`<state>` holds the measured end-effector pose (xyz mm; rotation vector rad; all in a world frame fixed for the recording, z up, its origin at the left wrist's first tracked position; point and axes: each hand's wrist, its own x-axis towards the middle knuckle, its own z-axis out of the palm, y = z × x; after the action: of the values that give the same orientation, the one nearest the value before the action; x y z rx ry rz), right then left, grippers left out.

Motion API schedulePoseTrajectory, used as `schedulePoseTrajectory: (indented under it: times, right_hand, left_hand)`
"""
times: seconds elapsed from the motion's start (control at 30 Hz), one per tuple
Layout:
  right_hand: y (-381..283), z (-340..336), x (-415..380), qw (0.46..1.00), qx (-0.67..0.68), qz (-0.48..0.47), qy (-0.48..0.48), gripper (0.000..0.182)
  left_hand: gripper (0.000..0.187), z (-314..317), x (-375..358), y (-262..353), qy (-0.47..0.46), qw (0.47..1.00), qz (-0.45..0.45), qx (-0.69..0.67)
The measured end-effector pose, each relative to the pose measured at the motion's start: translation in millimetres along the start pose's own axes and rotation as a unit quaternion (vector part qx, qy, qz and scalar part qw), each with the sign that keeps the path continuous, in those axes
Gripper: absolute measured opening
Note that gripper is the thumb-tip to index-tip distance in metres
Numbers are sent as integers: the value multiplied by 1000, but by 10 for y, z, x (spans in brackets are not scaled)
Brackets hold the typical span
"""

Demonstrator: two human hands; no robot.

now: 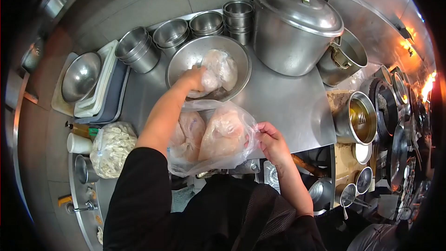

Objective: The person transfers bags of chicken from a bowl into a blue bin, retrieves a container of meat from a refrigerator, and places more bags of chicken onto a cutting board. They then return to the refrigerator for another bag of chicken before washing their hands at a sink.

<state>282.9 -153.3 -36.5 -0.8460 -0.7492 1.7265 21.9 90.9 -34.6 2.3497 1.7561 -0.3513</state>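
Note:
My left hand [194, 79] reaches into a wide steel bowl [246, 67] and grips a small clear plastic bag [218, 69] with pale contents. Its fingertips are partly hidden by the bag. Close to me, a large clear plastic bag [248, 120] hangs at the counter's front edge, its mouth spread. Inside it lie wrapped portions [222, 132] that look like pale pink raw meat. At its right side, my right hand [272, 143] pinches the rim of this large bag between thumb and fingers.
Stacked steel pots [171, 35] line the back of the counter [288, 111]. A large lidded stockpot [292, 37] stands at right, near an oil-filled pot [360, 118] and flames [428, 87]. At left are a bag of pale pieces [112, 151] and plastic trays [100, 83].

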Motion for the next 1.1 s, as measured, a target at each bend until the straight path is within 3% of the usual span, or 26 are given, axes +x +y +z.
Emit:
schedulePoseTrajectory:
  times: [0.07, 0.13, 0.23, 0.47, 0.6, 0.67, 0.77, 0.8, 0.83, 0.9, 0.93, 1.0, 1.03, 1.1]
  right_hand:
    - [-37, 42, 8, 1000, 3, -8, -13, 17]
    - [-70, 53, 13, 1000, -11, -6, 3, 17]
    - [-117, 50, 64, 1000, 25, 6, -17, 17]
    - [-69, 100, 217, 1000, 16, -10, -21, 20]
    - [-131, 138, 281, 999, 42, -29, 6, 20]
    - [-153, 179, 291, 998, 45, -34, 8, 19]
    - [-179, 213, 288, 998, 54, -38, 10, 18]
    - [-172, 208, 291, 998, 53, -40, 3, 18]
    - [-156, 200, 296, 998, 53, -41, -3, 18]
    - [-105, 150, 336, 999, 34, -38, -12, 19]
    - [-105, 131, 344, 999, 16, -34, -18, 19]
    - [-109, 145, 331, 999, 7, -31, -20, 19]
    - [-120, 171, 338, 999, 0, -31, -23, 19]
    - [-129, 185, 325, 999, -4, -20, -26, 18]
  left_hand:
    - [76, -23, -24, -29, 42, 999, 1, -21]
    - [51, -40, -26, -68, 114, 992, 31, -49]
    - [37, -232, -197, -126, 143, 989, 10, -23]
    - [32, -1123, -1549, -95, 336, 928, 56, -149]
    - [38, -1197, -2316, 101, 266, 938, 1, -221]
    - [37, -988, -2484, 149, 253, 934, 18, -252]
    - [35, -432, -2427, 329, 209, 925, -35, -314]
    - [38, 62, -2225, 292, 258, 922, -12, -290]
    - [41, 339, -2176, 401, 233, 937, -25, -258]
    - [45, 523, -2159, 491, 294, 945, -29, -137]
    - [45, 419, -2157, 432, 295, 945, -23, -136]
    - [47, 116, -2270, 247, 184, 975, 94, -79]
    - [47, -124, -2233, 253, 184, 975, 95, -77]
    - [49, -641, -1960, 253, 111, 981, 10, -160]
